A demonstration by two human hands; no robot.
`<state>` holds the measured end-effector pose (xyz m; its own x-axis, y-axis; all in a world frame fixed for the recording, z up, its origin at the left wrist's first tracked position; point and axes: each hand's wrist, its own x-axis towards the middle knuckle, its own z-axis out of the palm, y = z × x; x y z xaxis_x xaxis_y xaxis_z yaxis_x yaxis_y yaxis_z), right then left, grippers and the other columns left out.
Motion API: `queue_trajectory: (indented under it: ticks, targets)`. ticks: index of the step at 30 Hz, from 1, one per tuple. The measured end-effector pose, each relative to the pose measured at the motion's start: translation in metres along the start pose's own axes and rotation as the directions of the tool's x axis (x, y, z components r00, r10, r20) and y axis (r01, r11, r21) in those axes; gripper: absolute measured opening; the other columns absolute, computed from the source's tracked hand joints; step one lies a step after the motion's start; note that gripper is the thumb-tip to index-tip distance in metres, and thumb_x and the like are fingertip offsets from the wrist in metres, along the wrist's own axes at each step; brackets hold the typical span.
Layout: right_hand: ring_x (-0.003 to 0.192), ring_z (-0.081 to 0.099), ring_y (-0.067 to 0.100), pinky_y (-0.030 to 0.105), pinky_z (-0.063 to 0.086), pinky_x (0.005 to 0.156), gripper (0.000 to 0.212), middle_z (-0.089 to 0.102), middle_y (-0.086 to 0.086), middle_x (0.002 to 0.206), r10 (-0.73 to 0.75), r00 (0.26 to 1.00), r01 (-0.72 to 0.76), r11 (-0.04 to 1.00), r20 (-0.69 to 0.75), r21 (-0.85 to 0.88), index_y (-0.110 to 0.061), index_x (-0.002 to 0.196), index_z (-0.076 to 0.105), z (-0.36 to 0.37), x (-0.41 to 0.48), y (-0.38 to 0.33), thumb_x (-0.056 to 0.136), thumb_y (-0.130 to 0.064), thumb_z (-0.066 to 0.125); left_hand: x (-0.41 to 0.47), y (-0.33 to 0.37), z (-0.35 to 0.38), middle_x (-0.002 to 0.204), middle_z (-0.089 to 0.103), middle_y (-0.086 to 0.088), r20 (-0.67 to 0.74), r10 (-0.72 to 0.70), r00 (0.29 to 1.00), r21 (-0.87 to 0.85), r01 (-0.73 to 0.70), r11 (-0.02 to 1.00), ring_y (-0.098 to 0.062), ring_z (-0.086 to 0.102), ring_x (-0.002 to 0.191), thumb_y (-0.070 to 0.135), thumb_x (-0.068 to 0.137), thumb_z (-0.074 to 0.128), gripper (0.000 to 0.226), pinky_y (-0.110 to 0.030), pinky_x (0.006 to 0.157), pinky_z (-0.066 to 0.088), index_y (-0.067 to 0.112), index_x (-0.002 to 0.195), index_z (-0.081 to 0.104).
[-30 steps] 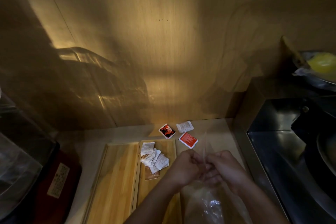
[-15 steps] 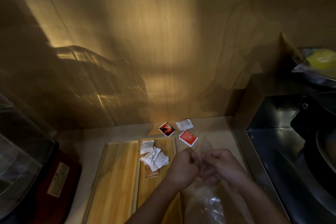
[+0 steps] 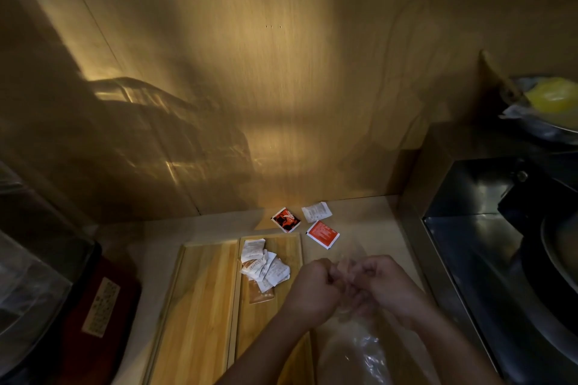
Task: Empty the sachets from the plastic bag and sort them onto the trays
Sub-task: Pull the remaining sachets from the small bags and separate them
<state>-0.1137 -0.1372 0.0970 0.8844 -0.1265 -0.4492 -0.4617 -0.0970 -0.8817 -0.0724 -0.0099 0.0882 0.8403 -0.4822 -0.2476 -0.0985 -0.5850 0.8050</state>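
Observation:
My left hand (image 3: 314,289) and my right hand (image 3: 391,286) are closed side by side on the top of a clear plastic bag (image 3: 359,356), which hangs down toward me. Two wooden trays lie on the counter: the left tray (image 3: 194,306) is bare, the right tray (image 3: 283,247) carries a heap of several white sachets (image 3: 266,266) over a brownish one (image 3: 261,295). Beyond the trays lie a red-and-black sachet (image 3: 286,220), a white sachet (image 3: 316,211) and a red sachet (image 3: 322,234). What the bag contains is unclear.
A wooden wall rises right behind the counter. A steel sink (image 3: 488,247) with dark cookware fills the right side. A dark red appliance with a label (image 3: 100,306) and a clear container (image 3: 28,297) stand at the left. Something yellow (image 3: 553,94) sits on a shelf at upper right.
Both hands have stayed on the bag's top, kneading it slightly. The upright flap of plastic above the fingers has been drawn down between them. The sachets have not moved.

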Motion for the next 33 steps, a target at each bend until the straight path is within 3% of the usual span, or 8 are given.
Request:
queue_trajectory:
  ticks: [3,6,10,16,23,27,31,33]
  targets:
    - [0.036,0.05,0.012,0.023,0.044,0.037,0.029,0.054,0.002,0.044,-0.055,0.998,0.052,0.992,-0.026,-0.113,-0.005,0.062,0.055,0.002,0.003,0.006,0.089,0.001,0.048,-0.001,0.002,-0.001,0.075,0.059,0.0,0.054,-0.002,0.999,0.129,-0.005,0.992,-0.012,0.053,0.072,0.013,0.088,0.047,0.011,-0.018,0.056,0.038,0.014,0.086,0.058]
    - [0.035,0.048,0.008,0.023,0.043,0.038,0.032,0.051,-0.003,0.04,-0.075,0.997,0.072,0.982,-0.013,-0.176,-0.011,0.059,0.052,0.001,0.003,0.009,0.088,0.0,0.049,-0.001,0.001,-0.003,0.063,0.054,0.005,0.147,-0.04,0.988,0.069,0.03,0.997,-0.012,0.052,0.06,0.013,0.088,0.047,0.017,-0.023,0.058,0.042,0.016,0.077,0.059]
    - [0.038,0.046,0.007,0.023,0.039,0.04,0.037,0.054,-0.007,0.038,-0.133,0.987,0.108,0.961,-0.085,-0.255,-0.018,0.052,0.052,0.001,0.003,0.008,0.084,0.001,0.051,-0.004,0.001,-0.001,0.06,0.053,0.005,0.023,-0.077,0.997,-0.003,0.077,0.997,-0.005,0.048,0.052,0.014,0.087,0.049,0.022,-0.017,0.05,0.037,0.018,0.066,0.052]
    - [0.081,0.06,0.027,0.032,0.043,0.069,0.018,0.065,0.008,0.081,-0.205,0.965,0.045,0.748,-0.166,-0.663,-0.021,0.066,0.046,0.013,0.005,0.017,0.084,-0.019,0.048,-0.01,0.004,0.009,0.087,0.068,-0.01,-0.091,0.08,0.993,0.347,-0.043,0.937,-0.025,0.063,0.082,0.027,0.091,0.045,0.024,-0.027,0.061,0.035,0.01,0.09,0.062]
    - [0.063,0.051,0.016,0.034,0.04,0.061,0.024,0.059,0.007,0.066,-0.202,0.953,0.086,0.895,-0.225,-0.438,-0.004,0.065,0.054,0.016,0.002,0.016,0.086,-0.016,0.054,-0.015,0.009,0.013,0.102,0.07,-0.014,-0.182,0.023,0.983,0.232,0.02,0.973,-0.027,0.064,0.093,0.022,0.092,0.046,0.025,-0.025,0.066,0.035,0.007,0.101,0.063]
    - [0.069,0.05,0.017,0.028,0.035,0.06,0.03,0.055,0.002,0.072,-0.211,0.945,0.028,0.813,-0.251,-0.581,-0.018,0.061,0.042,0.02,0.001,0.012,0.089,-0.022,0.049,-0.017,0.012,0.015,0.104,0.07,-0.012,-0.178,0.008,0.984,0.298,0.046,0.953,-0.026,0.064,0.095,0.024,0.094,0.041,0.028,-0.031,0.074,0.045,0.009,0.108,0.061]
    - [0.082,0.056,0.019,0.028,0.039,0.07,0.024,0.067,0.008,0.097,-0.228,0.942,-0.013,0.708,-0.245,-0.706,-0.014,0.087,0.057,0.027,-0.005,0.004,0.094,-0.029,0.041,-0.018,0.011,0.018,0.105,0.07,-0.011,-0.181,0.019,0.983,0.326,0.042,0.945,-0.025,0.065,0.094,0.025,0.094,0.042,0.03,-0.03,0.074,0.046,0.011,0.115,0.058]
    - [0.085,0.057,0.021,0.025,0.034,0.068,0.023,0.067,0.008,0.099,-0.227,0.942,-0.022,0.697,-0.249,-0.717,-0.014,0.084,0.057,0.029,-0.004,0.005,0.094,-0.029,0.042,-0.019,0.01,0.019,0.105,0.07,-0.011,-0.187,0.025,0.982,0.31,0.035,0.95,-0.025,0.064,0.095,0.023,0.094,0.043,0.029,-0.026,0.069,0.04,0.01,0.115,0.057]
